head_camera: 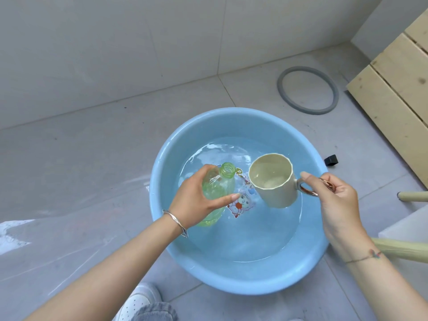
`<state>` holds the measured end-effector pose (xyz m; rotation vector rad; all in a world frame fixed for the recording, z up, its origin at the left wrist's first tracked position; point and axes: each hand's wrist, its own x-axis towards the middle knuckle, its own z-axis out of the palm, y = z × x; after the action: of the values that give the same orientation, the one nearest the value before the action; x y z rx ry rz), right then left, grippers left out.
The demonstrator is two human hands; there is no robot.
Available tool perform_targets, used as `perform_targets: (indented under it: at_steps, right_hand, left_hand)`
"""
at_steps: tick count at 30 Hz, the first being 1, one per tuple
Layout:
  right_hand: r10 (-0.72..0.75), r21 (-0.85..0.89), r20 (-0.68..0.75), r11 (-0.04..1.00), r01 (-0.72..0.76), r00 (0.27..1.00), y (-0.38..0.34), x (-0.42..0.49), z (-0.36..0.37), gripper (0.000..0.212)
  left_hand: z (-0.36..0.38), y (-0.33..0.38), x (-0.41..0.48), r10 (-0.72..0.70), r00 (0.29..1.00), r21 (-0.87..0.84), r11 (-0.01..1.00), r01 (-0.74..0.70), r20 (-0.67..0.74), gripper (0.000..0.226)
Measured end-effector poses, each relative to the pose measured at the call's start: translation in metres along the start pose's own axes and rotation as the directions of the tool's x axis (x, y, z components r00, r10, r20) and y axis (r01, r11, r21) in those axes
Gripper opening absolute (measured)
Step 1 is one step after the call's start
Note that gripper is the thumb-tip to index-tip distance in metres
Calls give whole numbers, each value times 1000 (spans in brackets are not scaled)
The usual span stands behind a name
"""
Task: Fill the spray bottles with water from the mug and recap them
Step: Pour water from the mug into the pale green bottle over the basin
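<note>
Bottle [216, 188] position? (obs. A)
Green, uncapped, tilted over the blue basin [162, 228], neck up and toward the mug [273, 179]. Left hand [194, 205] is wrapped round its body. (obs. B)
Mug? (A)
Just right of the bottle mouth, not touching, tilted, a little water inside. Right hand [333, 198] pinches the handle [305, 188], thumb on top. (B)
Basin? (A)
On the floor [92, 158], holding water. (B)

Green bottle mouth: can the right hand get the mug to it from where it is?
Probably yes. The right hand holds the mug by its handle, just beside the uncapped mouth of the green bottle, with nothing between them. The left hand grips the bottle.
</note>
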<state>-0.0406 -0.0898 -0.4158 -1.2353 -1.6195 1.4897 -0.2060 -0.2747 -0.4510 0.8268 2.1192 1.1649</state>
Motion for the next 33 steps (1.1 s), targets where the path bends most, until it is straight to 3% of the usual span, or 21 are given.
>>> perform_targets:
  at_steps: [3,8,21,33]
  right_hand:
    - [-44,104,13,994,42,999,-17,-4,-1,38]
    - [-168,123,24,979,164,985,-46,-15,1,45]
    - [-387,-190,62,900,392,920,-64,-34,2,44]
    - [-558,-311,131,762,569,819,-70,-36,6,43]
  left_hand:
    - [1,2,-1,-2,1000,22,1000,2,11,62]
    - [4,3,-1,8,1000,59,998,-9,25,61]
    - [8,2,-3,13,999,93,996,-17,49,58]
    - [8,3,-3,12,998,102,995,-17,55,58]
